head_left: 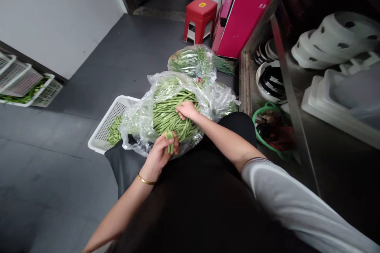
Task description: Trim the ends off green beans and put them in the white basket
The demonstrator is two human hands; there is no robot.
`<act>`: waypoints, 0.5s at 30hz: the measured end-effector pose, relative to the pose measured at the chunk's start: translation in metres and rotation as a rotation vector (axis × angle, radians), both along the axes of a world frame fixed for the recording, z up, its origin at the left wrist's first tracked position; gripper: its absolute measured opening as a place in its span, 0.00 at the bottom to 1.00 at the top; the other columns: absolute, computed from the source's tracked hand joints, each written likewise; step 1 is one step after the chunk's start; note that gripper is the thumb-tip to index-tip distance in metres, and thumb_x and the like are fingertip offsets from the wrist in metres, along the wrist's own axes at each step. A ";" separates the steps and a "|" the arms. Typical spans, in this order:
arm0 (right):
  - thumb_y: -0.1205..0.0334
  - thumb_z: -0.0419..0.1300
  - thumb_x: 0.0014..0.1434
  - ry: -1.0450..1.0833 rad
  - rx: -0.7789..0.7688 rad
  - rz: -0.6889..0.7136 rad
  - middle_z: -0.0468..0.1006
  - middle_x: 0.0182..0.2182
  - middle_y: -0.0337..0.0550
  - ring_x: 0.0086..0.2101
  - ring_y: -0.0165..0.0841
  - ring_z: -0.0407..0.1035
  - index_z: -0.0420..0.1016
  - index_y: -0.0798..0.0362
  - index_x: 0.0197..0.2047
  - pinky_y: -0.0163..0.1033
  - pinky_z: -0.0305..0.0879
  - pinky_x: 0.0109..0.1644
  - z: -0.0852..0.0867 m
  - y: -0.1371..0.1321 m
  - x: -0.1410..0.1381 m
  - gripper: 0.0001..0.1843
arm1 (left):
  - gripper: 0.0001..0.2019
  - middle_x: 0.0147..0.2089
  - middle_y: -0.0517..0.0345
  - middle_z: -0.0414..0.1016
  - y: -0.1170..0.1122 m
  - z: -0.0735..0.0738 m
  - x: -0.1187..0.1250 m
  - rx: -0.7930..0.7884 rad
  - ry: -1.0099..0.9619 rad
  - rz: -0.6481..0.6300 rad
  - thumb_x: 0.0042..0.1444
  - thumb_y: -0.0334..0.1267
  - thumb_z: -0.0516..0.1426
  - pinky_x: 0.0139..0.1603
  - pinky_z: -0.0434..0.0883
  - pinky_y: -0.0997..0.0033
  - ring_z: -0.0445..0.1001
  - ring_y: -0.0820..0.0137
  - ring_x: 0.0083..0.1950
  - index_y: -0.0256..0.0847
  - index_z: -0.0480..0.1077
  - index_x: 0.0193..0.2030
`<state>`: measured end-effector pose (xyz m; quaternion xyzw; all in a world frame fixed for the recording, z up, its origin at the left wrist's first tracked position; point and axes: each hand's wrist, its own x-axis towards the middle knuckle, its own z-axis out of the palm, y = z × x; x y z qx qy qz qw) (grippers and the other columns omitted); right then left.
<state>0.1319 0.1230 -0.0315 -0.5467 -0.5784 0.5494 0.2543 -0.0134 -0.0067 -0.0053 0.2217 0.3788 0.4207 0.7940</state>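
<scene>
Green beans [163, 112] at the clock's centre, in an opened plastic bag [130, 120].
The left hand [160, 149], at six o'clock, grips a bean bunch [169, 135]; the right hand [186, 110], at three, reaches in with curled fingers, its hold unclear. Basket [92, 142] rim at eight; grey floor [71, 166] beyond, seven to eleven; metal shelf edge [291, 102] at three.

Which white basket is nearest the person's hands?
The white basket beside the clear bag of beans, holding short green pieces; the other baskets stand farther left, by the wall.
</scene>
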 end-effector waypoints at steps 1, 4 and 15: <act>0.63 0.52 0.59 -0.022 -0.003 0.002 0.62 0.12 0.32 0.15 0.24 0.58 0.64 0.56 0.22 0.30 0.55 0.22 -0.001 -0.015 0.006 0.14 | 0.09 0.20 0.64 0.64 0.000 -0.002 0.001 -0.003 0.018 0.025 0.45 0.33 0.61 0.20 0.62 0.76 0.62 0.76 0.19 0.38 0.65 0.31; 0.63 0.54 0.55 -0.184 0.184 0.122 0.64 0.13 0.34 0.17 0.24 0.58 0.63 0.55 0.19 0.29 0.52 0.24 -0.001 -0.072 0.025 0.15 | 0.11 0.18 0.67 0.59 0.002 -0.010 0.005 -0.088 0.096 0.063 0.44 0.34 0.64 0.18 0.57 0.79 0.57 0.80 0.18 0.37 0.64 0.28; 0.61 0.47 0.63 -0.021 0.658 0.013 0.70 0.22 0.40 0.26 0.26 0.64 0.66 0.56 0.23 0.32 0.59 0.34 0.050 -0.135 0.056 0.18 | 0.09 0.16 0.67 0.58 -0.005 -0.009 0.021 -0.172 0.038 0.162 0.41 0.34 0.65 0.17 0.56 0.81 0.56 0.82 0.17 0.32 0.71 0.28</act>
